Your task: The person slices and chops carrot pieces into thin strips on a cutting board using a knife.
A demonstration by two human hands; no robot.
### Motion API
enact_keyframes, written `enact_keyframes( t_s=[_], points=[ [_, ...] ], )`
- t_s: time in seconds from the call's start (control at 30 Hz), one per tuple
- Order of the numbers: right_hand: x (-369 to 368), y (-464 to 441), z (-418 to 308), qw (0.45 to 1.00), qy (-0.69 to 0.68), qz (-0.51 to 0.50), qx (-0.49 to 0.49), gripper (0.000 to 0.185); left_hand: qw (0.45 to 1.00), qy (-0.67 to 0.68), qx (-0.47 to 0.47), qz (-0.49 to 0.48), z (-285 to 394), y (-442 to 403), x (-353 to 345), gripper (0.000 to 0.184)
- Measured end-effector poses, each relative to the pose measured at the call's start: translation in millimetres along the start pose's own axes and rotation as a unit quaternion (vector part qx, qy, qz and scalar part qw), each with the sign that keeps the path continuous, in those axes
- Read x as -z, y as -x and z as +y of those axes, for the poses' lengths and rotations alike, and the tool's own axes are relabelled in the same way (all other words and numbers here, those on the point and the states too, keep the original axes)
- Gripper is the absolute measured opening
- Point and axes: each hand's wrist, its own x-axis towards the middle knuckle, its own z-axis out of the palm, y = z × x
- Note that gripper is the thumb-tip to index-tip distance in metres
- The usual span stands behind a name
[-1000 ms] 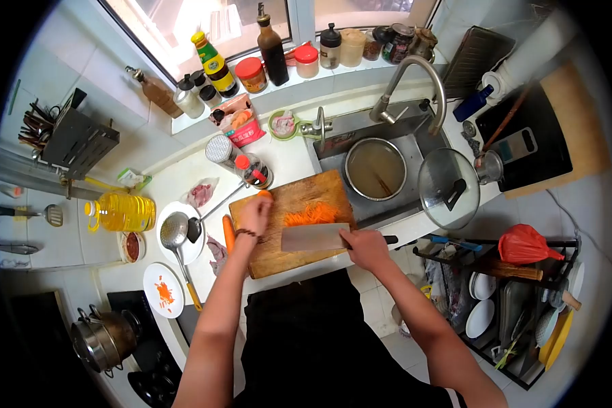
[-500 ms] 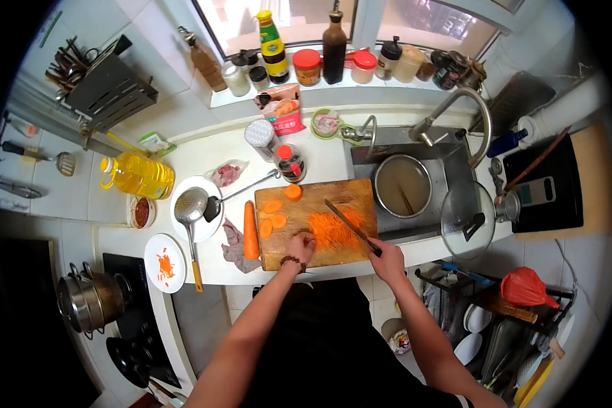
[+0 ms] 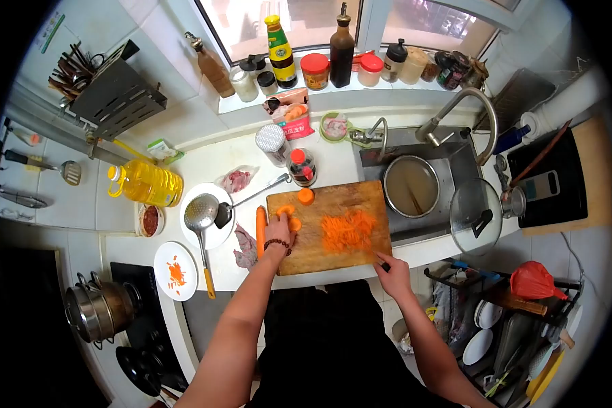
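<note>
cutting board (image 3: pixel 311 253) as landmark; wooden, on the counter, the person behind its near edge.

- left hand (image 3: pixel 279 232): on the board's left part, palm down, fingers loosely spread over carrot slices (image 3: pixel 295 224). slices partly covered by the hand; cannot tell if any is gripped.
- right hand (image 3: pixel 394 279): just off the board's near right corner, fingers closed round the black handle of a knife (image 3: pixel 385 266). blade hard to make out, seen almost edge-on by that corner.
- shredded carrot (image 3: pixel 347 230): loose orange heap, right half of the board.
- carrot chunk (image 3: pixel 306 196): on the board, near its far edge, beyond the slices.
- whole carrot (image 3: pixel 261 226): lengthwise along the board's left edge; wrist side of the left hand close by.
- red-capped bottle (image 3: pixel 302 168): just beyond the board's far edge, toward the left; tin (image 3: pixel 273 145) with dotted lid farther beyond.
- large plate (image 3: pixel 215 237): left of the board, skimmer (image 3: pixel 200 212) resting on it.
- small plate (image 3: pixel 184 292): farther left of the board, orange bits on it.
- sink (image 3: pixel 446 194): right of the board; pot (image 3: pixel 412 215) inside, cloudy liquid in it.
</note>
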Motion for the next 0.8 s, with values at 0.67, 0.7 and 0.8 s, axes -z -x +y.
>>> enact_keyframes(
  t_s=[0.67, 0.7, 0.8],
  points=[
    [-51, 60, -65, 0.992, -0.010, 0.040, -0.120, 0.035, 0.988, 0.108, -0.018, -0.107, -48, -82, -4, 0.047],
    [-56, 60, -69, 0.992, -0.009, 0.043, -0.121, 0.035, 0.988, 0.109, -0.022, -0.109, -47, -79, -2, 0.047],
    [-73, 68, -75, 0.992, -0.003, 0.048, -0.120, 0.035, 0.991, 0.064, -0.117, 0.020, -43, -61, 7, 0.039]
  ],
)
